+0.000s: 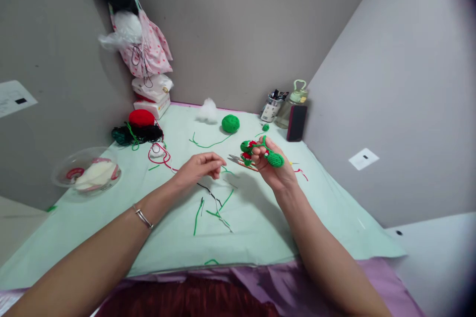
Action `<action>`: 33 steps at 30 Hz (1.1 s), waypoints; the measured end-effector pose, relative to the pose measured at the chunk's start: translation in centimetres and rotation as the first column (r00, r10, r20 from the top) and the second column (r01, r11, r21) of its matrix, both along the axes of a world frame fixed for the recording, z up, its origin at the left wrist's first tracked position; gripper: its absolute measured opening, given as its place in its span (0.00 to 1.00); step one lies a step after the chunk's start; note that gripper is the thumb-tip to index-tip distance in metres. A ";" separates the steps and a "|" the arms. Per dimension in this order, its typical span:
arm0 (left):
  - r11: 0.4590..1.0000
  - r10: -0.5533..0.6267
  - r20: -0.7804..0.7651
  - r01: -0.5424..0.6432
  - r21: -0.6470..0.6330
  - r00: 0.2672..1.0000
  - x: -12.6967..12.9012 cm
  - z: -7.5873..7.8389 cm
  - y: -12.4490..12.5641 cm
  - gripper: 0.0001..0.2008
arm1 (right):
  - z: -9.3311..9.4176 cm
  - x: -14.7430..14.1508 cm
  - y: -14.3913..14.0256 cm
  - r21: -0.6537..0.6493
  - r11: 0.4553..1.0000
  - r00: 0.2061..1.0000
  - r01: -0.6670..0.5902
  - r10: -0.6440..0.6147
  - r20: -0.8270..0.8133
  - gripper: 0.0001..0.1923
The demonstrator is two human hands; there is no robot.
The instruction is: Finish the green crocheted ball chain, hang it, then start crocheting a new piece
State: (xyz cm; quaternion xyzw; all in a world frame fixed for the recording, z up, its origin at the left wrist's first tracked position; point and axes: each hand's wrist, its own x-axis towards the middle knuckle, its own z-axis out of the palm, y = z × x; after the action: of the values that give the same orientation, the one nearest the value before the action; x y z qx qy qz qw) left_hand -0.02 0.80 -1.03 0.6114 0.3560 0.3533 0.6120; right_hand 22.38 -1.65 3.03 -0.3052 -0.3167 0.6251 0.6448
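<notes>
No readable text anywhere. Paper sheet (15,97) on the left wall has faint print lines plus a black bar, too small to read. White sticker (363,158) on the right wall carries a dark mark (maybe a code, can't tell). Boxes (151,100) in the corner show red-and-white packaging, lettering blurred. Cup (271,108) has dark specks, not legible.
</notes>
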 end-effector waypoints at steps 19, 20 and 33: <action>0.972 -0.214 0.143 0.224 -0.064 0.966 1.9 -0.6 -1.9 0.10 | -0.4 -1.1 -0.8 0.059 0.970 0.971 -0.234 0.237 -0.040 0.11; 0.976 -0.195 0.138 0.206 -0.067 0.971 1.9 -0.6 -1.9 0.11 | -0.4 -1.0 -0.8 0.059 0.975 0.975 -0.216 0.219 -0.046 0.11; 0.922 0.379 0.054 -0.382 0.064 0.924 0.2 -0.4 -0.1 0.34 | 0.0 -0.2 -0.2 -0.012 0.999 0.998 -0.033 0.032 -0.052 0.10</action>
State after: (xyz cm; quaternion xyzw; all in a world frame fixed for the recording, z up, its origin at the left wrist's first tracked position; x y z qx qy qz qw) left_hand 0.19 0.73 -1.44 0.5452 0.4423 0.4907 0.5161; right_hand 22.15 -1.82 3.01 -0.2878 -0.3009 0.6453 0.6405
